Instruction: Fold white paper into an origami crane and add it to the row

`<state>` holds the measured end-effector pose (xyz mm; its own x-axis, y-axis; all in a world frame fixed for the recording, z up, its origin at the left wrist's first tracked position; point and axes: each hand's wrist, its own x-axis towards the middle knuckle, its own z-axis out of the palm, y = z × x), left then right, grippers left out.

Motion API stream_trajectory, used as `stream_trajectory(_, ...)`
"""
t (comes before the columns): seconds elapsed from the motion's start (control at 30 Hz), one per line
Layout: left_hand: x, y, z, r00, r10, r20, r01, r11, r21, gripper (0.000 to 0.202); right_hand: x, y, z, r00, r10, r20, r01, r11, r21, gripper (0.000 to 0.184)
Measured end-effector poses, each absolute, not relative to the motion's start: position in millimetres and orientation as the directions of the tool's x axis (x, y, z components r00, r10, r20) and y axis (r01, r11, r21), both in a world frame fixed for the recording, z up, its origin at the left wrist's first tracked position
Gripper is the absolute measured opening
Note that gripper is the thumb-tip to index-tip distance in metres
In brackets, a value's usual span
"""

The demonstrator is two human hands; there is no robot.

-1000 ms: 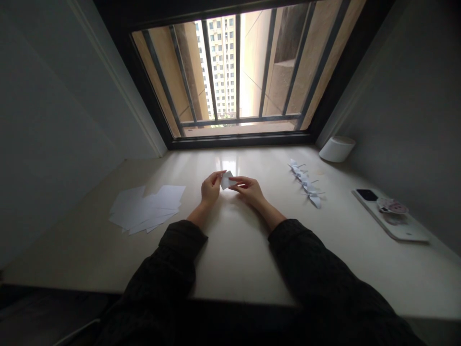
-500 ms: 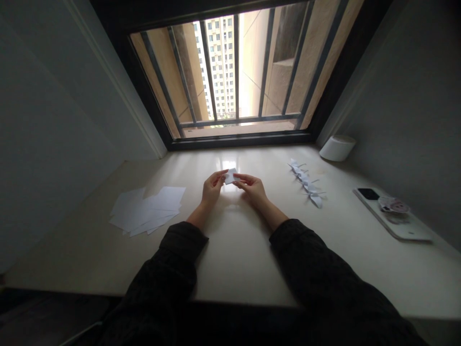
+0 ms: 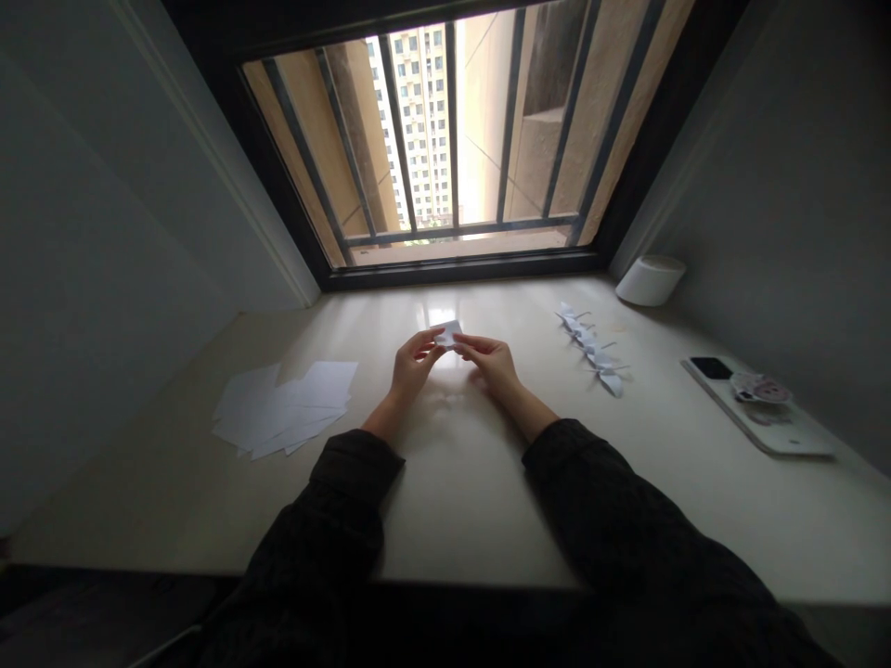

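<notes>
A small folded piece of white paper (image 3: 447, 333) is held up between both hands over the middle of the sill. My left hand (image 3: 416, 360) pinches its left side between thumb and fingers. On the right side, my right hand (image 3: 493, 360) grips it in the same way, thumb tip near its lower edge. To the left lies a loose spread of white paper sheets (image 3: 285, 408). Several folded paper cranes (image 3: 590, 348) stand in a slanting row right of my right hand. The paper's exact folds are too small to make out.
A phone (image 3: 755, 417) with a round grip on its back lies at the right. Behind it a white cylindrical object (image 3: 651, 280) stands by the wall. The barred window (image 3: 459, 274) bounds the pale sill (image 3: 459, 501) at the back.
The folded paper has turned slightly between my fingers and its top edge now lies more level. Both hands keep their hold in nearly the same place.
</notes>
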<state>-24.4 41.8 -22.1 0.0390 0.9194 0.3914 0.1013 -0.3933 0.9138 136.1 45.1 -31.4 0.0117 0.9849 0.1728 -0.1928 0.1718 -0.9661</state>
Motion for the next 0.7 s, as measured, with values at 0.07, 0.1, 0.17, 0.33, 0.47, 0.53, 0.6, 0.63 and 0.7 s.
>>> stream_trajectory(0.07, -24.4, 42.3, -23.1, 0.032, 0.92, 0.39, 0.115, -0.391, 0.913, 0.036, 136.3, 45.8, -31.8, 0.022, 0.987, 0.16, -0.214, 0.161, -0.964, 0.039)
stream_trajectory(0.1, -24.4, 42.7, -23.6, 0.029, 0.92, 0.391, 0.115, -0.392, 0.913, 0.035, 136.4, 46.1, -32.0, 0.027, 0.988, 0.155, -0.223, 0.157, -0.962, 0.039)
stream_trajectory(0.17, -24.3, 43.2, -24.3, 0.015, 0.918, 0.396, 0.112, -0.395, 0.912, 0.033, 136.5, 46.2, -31.8, 0.035, 0.988, 0.15, -0.233, 0.154, -0.96, 0.036)
stream_trajectory(0.33, -23.5, 43.1, -24.3, -0.025, 0.911, 0.412, 0.089, -0.408, 0.909, 0.027, 136.3, 43.6, -27.7, 0.033, 0.986, 0.164, -0.216, 0.167, -0.962, 0.033)
stream_trajectory(0.47, -23.3, 42.1, -22.8, -0.066, 0.895, 0.44, 0.084, -0.435, 0.897, 0.02, 135.2, 39.5, -22.7, 0.013, 0.987, 0.157, -0.189, 0.157, -0.969, 0.032)
stream_trajectory(0.53, -23.3, 41.6, -21.9, -0.1, 0.892, 0.442, 0.101, -0.432, 0.896, 0.019, 134.2, 38.6, -22.0, -0.004, 0.991, 0.134, -0.173, 0.131, -0.976, 0.033)
stream_trajectory(0.6, -22.8, 41.0, -21.5, -0.135, 0.889, 0.438, 0.127, -0.423, 0.897, 0.019, 133.0, 39.2, -23.2, -0.021, 0.989, 0.146, -0.176, 0.14, -0.974, 0.033)
stream_trajectory(0.63, -22.3, 40.6, -21.6, -0.151, 0.886, 0.438, 0.146, -0.419, 0.896, 0.02, 132.4, 40.0, -24.4, -0.027, 0.987, 0.158, -0.183, 0.151, -0.971, 0.033)
stream_trajectory(0.7, -21.0, 39.8, -22.2, -0.178, 0.88, 0.44, 0.185, -0.41, 0.893, 0.021, 131.7, 41.8, -26.9, -0.031, 0.985, 0.171, -0.202, 0.162, -0.966, 0.031)
